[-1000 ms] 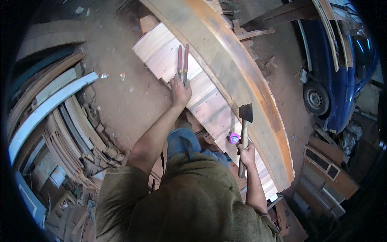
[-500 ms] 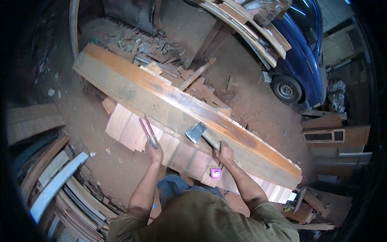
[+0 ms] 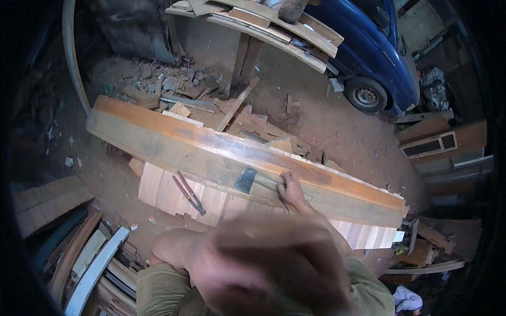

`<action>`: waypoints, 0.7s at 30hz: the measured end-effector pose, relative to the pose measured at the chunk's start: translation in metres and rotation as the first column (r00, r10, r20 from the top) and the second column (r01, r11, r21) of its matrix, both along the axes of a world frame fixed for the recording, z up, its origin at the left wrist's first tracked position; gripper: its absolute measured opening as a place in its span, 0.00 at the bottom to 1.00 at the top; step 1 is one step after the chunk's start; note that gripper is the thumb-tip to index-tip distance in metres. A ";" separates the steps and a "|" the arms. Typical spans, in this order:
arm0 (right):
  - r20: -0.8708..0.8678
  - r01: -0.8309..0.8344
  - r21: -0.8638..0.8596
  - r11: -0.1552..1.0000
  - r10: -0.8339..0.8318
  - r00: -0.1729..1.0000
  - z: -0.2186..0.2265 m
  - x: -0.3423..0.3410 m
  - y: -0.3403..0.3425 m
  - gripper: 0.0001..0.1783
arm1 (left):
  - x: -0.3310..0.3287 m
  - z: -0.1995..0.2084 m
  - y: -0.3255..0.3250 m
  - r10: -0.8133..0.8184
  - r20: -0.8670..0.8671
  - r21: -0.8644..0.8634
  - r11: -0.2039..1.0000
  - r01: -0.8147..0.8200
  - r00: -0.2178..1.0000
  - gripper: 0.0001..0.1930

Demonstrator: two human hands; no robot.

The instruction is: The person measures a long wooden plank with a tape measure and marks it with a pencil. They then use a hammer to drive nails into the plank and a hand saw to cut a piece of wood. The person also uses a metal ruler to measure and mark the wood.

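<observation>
Long curved brown wooden board [image 3: 179, 150] overlapping a pale striped wood panel [image 3: 163, 192]. Dark-headed, wooden-handled hatchet [image 3: 246, 180] sits on the board, red-handled metal pincers [image 3: 190, 191] on the panel. Right hand [image 3: 293, 190] is wrapped around the hatchet's handle; left hand's [image 3: 274, 263] just blur, can't tell its grip.

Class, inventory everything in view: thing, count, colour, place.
Axe: 1, dark head, on the beam.
Pincers: 1, reddish handles, on the boards.
Beam: 1, brown, centre.
Boards: several, pale, beside the beam.
Scrap wood: many, brown, beyond the beam.
Planks: several, tan, top centre.
Car: 1, blue, upper right.
Framed panel: 1, brown, right.
Curved timbers: several, white and brown, lower left.
Sleeves: 2, olive, bottom.
Right grip: 1, at the axe handle.
Left grip: 1, blurred, lower centre.
</observation>
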State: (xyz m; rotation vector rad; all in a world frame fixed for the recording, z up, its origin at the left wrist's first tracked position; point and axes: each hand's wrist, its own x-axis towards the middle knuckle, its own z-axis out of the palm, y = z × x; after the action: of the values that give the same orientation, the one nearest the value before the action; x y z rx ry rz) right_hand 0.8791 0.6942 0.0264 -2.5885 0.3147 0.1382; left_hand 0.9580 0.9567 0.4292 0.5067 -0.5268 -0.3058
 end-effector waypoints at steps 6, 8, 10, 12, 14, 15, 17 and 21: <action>0.353 0.243 0.057 0.968 -0.248 0.902 0.040 0.011 -0.066 0.23 | 0.023 -0.024 -0.017 -0.469 0.340 0.238 0.881 0.408 0.815 0.11; 0.193 0.497 0.330 0.803 -0.573 0.797 0.052 -0.007 -0.106 0.27 | 0.016 -0.068 -0.016 -0.520 0.341 0.351 0.843 0.407 0.783 0.08; 0.295 0.622 0.362 0.694 -0.718 0.630 0.027 -0.057 -0.179 0.24 | -0.004 -0.121 -0.006 -0.583 0.041 0.507 0.712 0.486 0.811 0.05; 0.008 0.668 0.677 0.308 -0.911 0.413 0.047 -0.098 -0.226 0.33 | -0.023 -0.175 0.008 -0.404 -0.286 0.707 0.524 0.476 0.869 0.06; -0.114 0.645 0.763 0.045 -0.973 0.203 0.089 -0.119 -0.236 0.42 | -0.044 -0.235 0.014 -0.110 -0.351 0.826 0.430 0.363 0.930 0.10; -0.132 0.615 0.789 -0.016 -0.981 0.144 0.096 -0.137 -0.246 0.42 | -0.051 -0.266 0.018 -0.040 -0.304 0.892 0.340 0.299 0.952 0.10; -0.175 0.535 0.835 -0.128 -0.984 0.037 0.100 -0.164 -0.260 0.42 | -0.058 -0.323 0.025 0.092 -0.173 0.978 0.131 0.160 0.981 0.12; -0.248 0.480 0.871 -0.105 -0.937 0.247 0.058 -0.191 -0.262 0.30 | -0.046 -0.389 0.003 0.135 -0.157 0.977 0.167 0.134 0.978 0.17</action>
State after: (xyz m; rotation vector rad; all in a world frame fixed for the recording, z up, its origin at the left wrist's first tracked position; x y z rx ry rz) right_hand 0.6882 0.4326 0.0845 -0.9392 1.1835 -0.6450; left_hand 0.9117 0.9598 0.0405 1.8032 -0.0040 -0.7144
